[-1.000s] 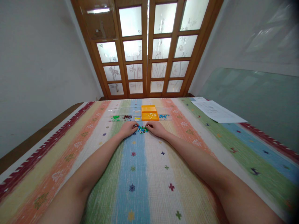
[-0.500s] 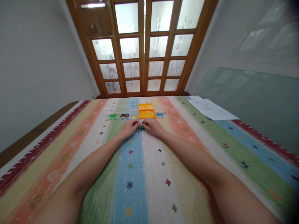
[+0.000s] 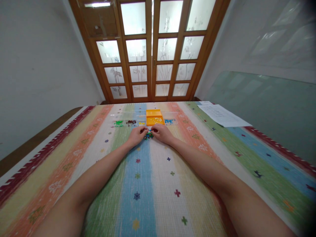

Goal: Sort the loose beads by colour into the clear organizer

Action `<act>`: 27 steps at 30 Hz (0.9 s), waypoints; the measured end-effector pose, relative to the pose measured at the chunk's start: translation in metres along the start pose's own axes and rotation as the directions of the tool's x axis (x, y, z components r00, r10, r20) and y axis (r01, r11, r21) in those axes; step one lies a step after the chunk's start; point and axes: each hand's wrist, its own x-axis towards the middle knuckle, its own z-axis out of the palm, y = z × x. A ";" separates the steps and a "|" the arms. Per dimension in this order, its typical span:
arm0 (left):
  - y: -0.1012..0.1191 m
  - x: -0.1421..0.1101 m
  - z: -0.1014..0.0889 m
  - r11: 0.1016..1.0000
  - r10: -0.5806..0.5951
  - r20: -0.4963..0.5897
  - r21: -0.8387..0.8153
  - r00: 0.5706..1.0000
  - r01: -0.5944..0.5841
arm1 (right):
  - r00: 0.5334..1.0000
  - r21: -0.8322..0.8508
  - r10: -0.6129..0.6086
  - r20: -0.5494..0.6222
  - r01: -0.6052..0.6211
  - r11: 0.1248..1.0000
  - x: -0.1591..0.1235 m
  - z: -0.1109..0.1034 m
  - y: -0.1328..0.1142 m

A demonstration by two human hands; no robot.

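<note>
Wood-framed glass doors point(image 3: 154, 62) close off the room behind a worktop point(image 3: 138, 210) covered by a striped tablecloth point(image 3: 106, 204). Printed paper point(image 3: 223, 115) lies at right. Farther up the middle, clear plastic compartments point(image 3: 175, 122) carry sorted pieces, beside an open orange box point(image 3: 153, 113) holding white pieces point(image 3: 158, 119). Compared with a second ago, the left hand point(image 3: 136, 135) and right hand point(image 3: 161, 133) are closer, their fingertips nearly meeting; both seem engaged at one spot. Fingers curl inward on each, but I cannot tell whether either pinches anything. Smallest, a mixed pile of tiny pieces point(image 3: 148, 136) lies on the cloth, just below and between the fingertips.
</note>
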 end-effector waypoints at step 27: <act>-0.015 -0.001 -0.006 0.909 0.172 0.101 0.368 0.980 -0.198 | 0.807 -0.122 0.504 -0.307 -0.559 0.820 0.001 -0.029 0.055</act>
